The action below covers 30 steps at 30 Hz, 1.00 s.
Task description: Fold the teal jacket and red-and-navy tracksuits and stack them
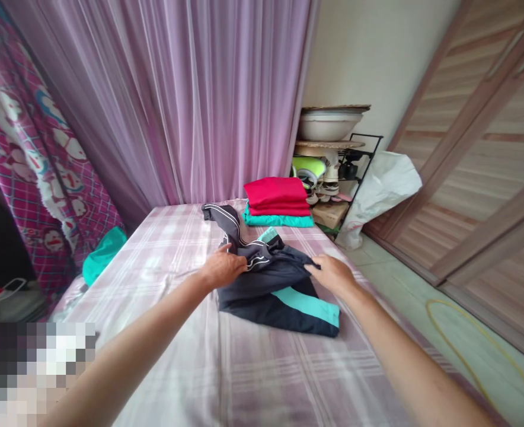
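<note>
A dark navy garment (248,290) with turquoise panels and thin white piping lies bunched on the bed (177,367). Whether it is a jacket or trousers I cannot tell. My left hand (225,265) is closed on the piped cloth at its left side, with part of the fingers hidden in the folds. On the right, my right hand (335,274) pinches the garment's edge between thumb and fingers. One piped, narrow end stretches away toward the far edge of the bed. A turquoise-panelled end lies flat nearer to me.
Folded red cloth (277,196) sits on turquoise cloth (284,220) at the bed's far edge. Behind stands a rack (364,178) with shoes and a white basin (331,126). A white bag (384,184), wardrobe (479,154) and yellow hose (462,338) are to the right.
</note>
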Each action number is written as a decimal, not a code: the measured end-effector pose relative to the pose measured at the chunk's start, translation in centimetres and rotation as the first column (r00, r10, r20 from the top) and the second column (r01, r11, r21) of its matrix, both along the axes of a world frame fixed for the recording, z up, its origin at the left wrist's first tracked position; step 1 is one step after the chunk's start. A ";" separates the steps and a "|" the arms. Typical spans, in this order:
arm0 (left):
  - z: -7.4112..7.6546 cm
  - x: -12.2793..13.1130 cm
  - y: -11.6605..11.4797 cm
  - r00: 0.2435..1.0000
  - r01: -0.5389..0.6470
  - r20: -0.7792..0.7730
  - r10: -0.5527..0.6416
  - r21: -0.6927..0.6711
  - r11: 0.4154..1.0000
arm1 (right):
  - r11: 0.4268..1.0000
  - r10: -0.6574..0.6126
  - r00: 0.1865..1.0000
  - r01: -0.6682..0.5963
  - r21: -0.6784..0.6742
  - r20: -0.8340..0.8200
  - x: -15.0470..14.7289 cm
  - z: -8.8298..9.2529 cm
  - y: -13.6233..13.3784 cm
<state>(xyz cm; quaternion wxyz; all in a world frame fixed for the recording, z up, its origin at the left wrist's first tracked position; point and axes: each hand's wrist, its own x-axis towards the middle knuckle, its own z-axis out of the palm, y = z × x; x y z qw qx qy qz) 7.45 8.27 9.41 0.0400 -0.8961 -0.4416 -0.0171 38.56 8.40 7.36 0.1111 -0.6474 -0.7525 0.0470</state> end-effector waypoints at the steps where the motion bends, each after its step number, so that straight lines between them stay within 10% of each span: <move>1: 0.0 1.0 -1.3 0.999 0.048 -0.009 -0.048 -0.001 0.999 | 0.998 -0.061 0.996 0.059 0.035 0.067 0.4 0.5 0.2; 6: 0.2 5.2 -5.8 0.984 0.176 0.053 -0.171 -0.118 0.977 | 0.972 -0.228 0.957 0.233 -0.009 0.177 0.9 2.1 1.3; 11: -1.6 7.2 -5.3 0.975 0.190 0.143 -0.167 -0.165 0.968 | 0.960 -0.168 0.983 0.148 -0.240 -0.067 -0.5 2.2 1.4; 18: -2.3 5.1 -3.6 0.890 0.327 0.403 -0.216 -0.231 0.916 | 0.962 0.002 0.999 0.012 -0.271 0.050 -2.6 -0.7 0.7; 24: -1.5 -2.9 3.2 0.999 -0.010 0.044 0.025 -0.295 0.955 | 0.996 0.088 0.990 -0.085 0.031 -0.112 -1.3 -0.4 0.4; 30: -3.1 -4.0 5.3 0.990 -0.128 -0.113 0.089 -0.407 0.905 | 0.905 0.213 0.952 -0.107 0.411 -0.221 0.1 4.4 0.9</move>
